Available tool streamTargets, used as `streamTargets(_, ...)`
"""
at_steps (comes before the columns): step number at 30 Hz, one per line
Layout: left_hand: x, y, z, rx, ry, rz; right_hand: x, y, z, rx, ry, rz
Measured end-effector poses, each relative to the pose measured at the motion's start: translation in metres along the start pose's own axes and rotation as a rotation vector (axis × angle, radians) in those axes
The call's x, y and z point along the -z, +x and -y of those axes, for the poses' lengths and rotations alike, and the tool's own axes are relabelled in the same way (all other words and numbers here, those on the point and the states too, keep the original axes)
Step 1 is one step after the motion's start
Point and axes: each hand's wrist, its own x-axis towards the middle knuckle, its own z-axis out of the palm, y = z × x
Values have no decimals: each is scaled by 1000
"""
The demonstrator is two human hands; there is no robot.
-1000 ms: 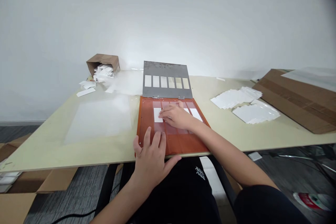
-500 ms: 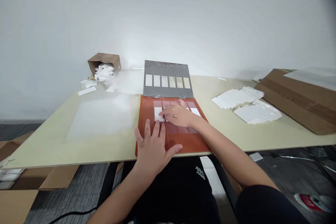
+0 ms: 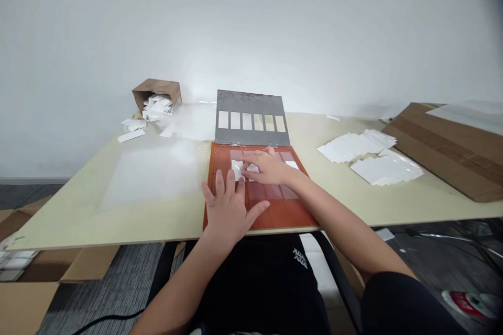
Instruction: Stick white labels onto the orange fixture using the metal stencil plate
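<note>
A red-orange board [image 3: 286, 214] lies at the table's front edge. A grey metal flap [image 3: 249, 137] with a row of rectangular cutouts stands up, hinged to its far side. Small white cards rest in a row on the board under clear film. My left hand [image 3: 227, 213] is spread flat over the board's left part, fingertips at the near edge of the leftmost white card [image 3: 236, 172]. Above that card, my right hand [image 3: 271, 168] reaches across from the right, its index finger stretched out and touching near the card. It partly covers the middle cards.
An open small cardboard box [image 3: 157, 86] spills white cards at the back left. Translucent sheets [image 3: 151, 175] lie left of the board. Fanned stacks of white sleeves [image 3: 387, 169] lie right, beside a large cardboard box [image 3: 448, 152]. Another open carton [image 3: 90, 264] stands below left.
My right hand's index finger has straightened and shifted slightly left and up over the leftmost card, showing more of it. My left hand's fingertips have moved slightly away from me.
</note>
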Motion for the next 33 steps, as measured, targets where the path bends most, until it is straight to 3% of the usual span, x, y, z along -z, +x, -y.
streamTargets(6, 6, 4, 3, 7, -24, 43, -1, 12, -5, -9, -132, -82)
streamTargets(19, 9, 0, 0, -61, -20, 45, -8, 15, 1, -49, -163, -29)
streamTargets(33, -3, -64, 8, -171, -12, -91, -20, -38, 38, 28, -153, -101)
